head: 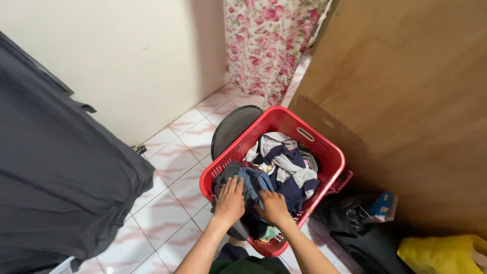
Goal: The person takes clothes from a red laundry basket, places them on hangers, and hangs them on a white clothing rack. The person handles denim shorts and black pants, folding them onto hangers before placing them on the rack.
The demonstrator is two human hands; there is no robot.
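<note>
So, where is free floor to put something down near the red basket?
The tiled floor is bare between the red basket, the dark cloth on the left and the white wall. Right of the basket is crowded: black bag, yellow bag, wooden panel. The basket is full of clothes, with the left hand and right hand on them.

Both forearms run off the bottom edge. The left hand [230, 201] and right hand [273, 205] cover the clothes beneath them, fingertips buried in fabric. The red laundry basket [331, 152] hides most of the dark round thing [231, 127] behind it. The yellow bag [446, 253] is cut off at the corner.
</note>
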